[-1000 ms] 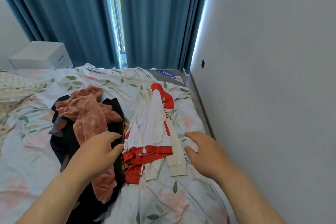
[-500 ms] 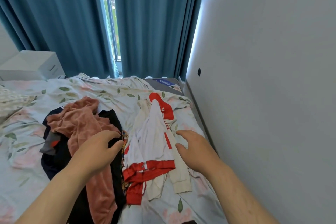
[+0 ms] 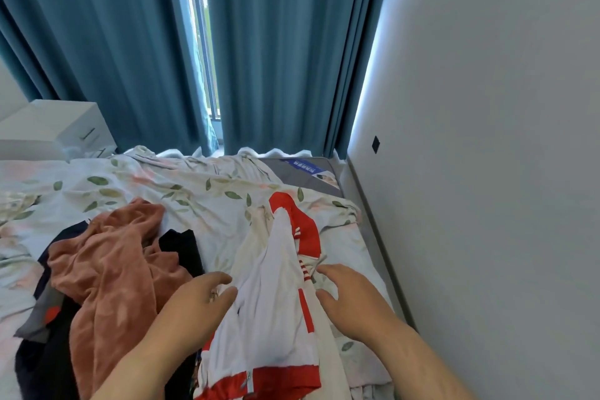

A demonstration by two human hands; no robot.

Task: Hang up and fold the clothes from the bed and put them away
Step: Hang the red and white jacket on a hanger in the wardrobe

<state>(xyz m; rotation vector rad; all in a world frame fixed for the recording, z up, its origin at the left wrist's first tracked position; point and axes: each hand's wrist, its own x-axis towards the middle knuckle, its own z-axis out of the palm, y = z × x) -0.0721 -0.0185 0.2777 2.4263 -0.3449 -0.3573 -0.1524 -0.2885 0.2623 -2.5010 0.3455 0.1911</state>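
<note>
A white garment with red trim (image 3: 269,302) lies lengthwise on the bed (image 3: 201,191), which has a floral cover. My left hand (image 3: 198,305) reaches over the garment's left edge, fingers extended and close to the cloth. My right hand (image 3: 350,299) hovers at its right edge with fingers spread, holding nothing. Left of them sits a heap of clothes: a pink fleece piece (image 3: 110,269) on top of black garments (image 3: 181,247) and a grey piece (image 3: 39,318).
A grey wall (image 3: 487,172) runs close along the bed's right side. Blue curtains (image 3: 276,58) hang behind the bed with a narrow window gap. A white nightstand (image 3: 55,127) stands at the back left. A bare mattress corner (image 3: 302,172) shows at the far right.
Both hands have moved forward and closer together onto the white and red garment. The view has moved nearer to the bed and tilted.
</note>
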